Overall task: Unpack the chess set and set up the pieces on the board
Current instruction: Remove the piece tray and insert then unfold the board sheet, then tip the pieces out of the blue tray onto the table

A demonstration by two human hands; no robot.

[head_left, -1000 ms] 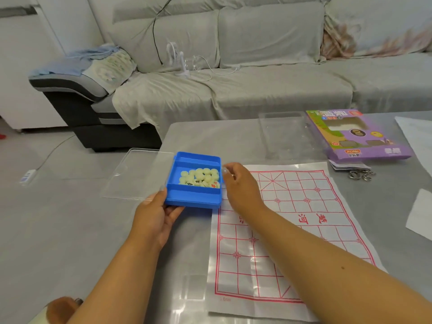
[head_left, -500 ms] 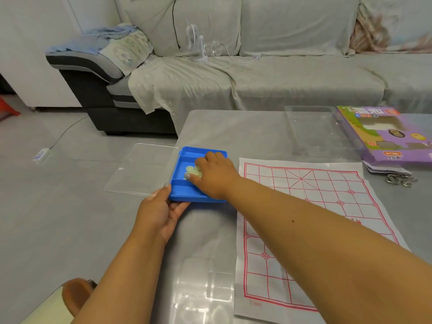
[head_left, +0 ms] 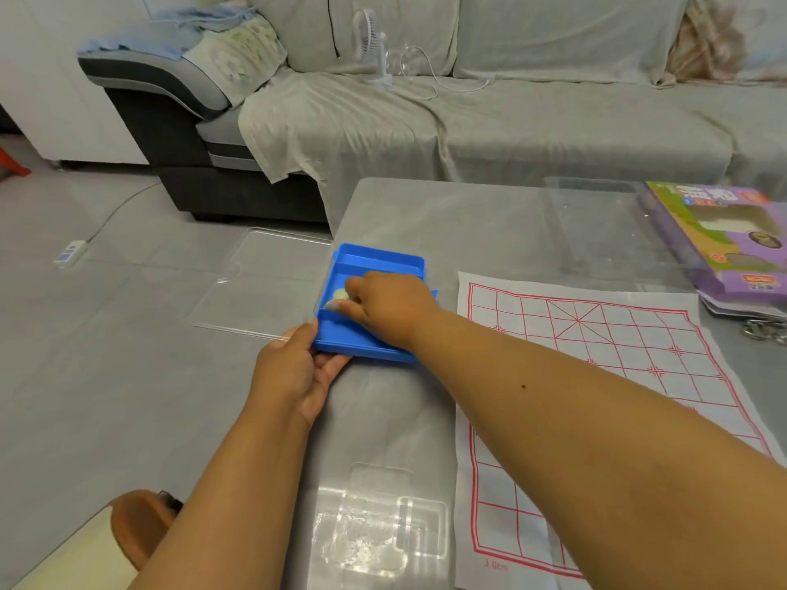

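A blue plastic tray (head_left: pixel 374 259) of pale round chess pieces (head_left: pixel 340 295) lies at the table's left edge. My left hand (head_left: pixel 294 372) grips the tray's near left corner, thumb on top. My right hand (head_left: pixel 387 306) is inside the tray with fingers curled over the pieces, hiding most of them; one or two pale pieces show at its fingertips. The paper board (head_left: pixel 604 376) with its red grid lies flat to the right of the tray, with no pieces on it.
A clear lid (head_left: pixel 264 283) juts out left of the tray over the floor. A clear plastic insert (head_left: pixel 379 521) lies near me. A clear tray (head_left: pixel 609 223), a purple game box (head_left: pixel 724 240) and metal keys (head_left: pixel 762 330) sit at the right. A sofa stands behind.
My right hand has moved from the tray's right rim into the tray and curled over the pieces. My left hand keeps its hold on the tray's corner. The view has shifted left.
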